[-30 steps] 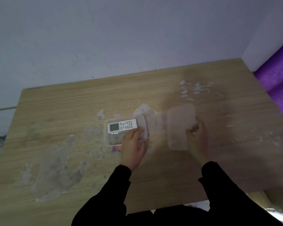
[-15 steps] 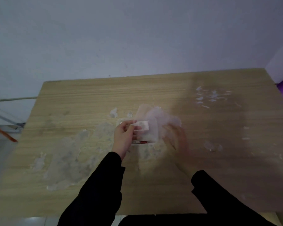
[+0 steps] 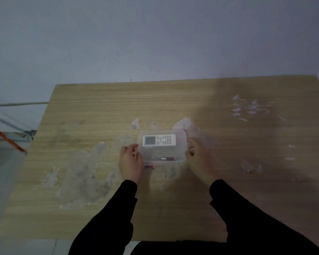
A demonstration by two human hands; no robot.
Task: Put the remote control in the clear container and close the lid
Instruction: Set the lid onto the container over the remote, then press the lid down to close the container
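Note:
The clear container rests on the wooden table near its middle. Inside it lies the white remote control, screen to the left, seen through clear plastic. The clear lid seems to lie over the container; I cannot tell whether it is pressed down. A small dark red item lies along the container's near side. My left hand grips the container's left end. My right hand grips its right end.
The table top has worn pale patches and white flecks at the back right. A small red scrap lies by the container's near left corner. An orange bar stands off the table's left edge.
My right hand brought the lid from the table's right side over to the container. Both hands now hold the container's ends. The head view shifted left.

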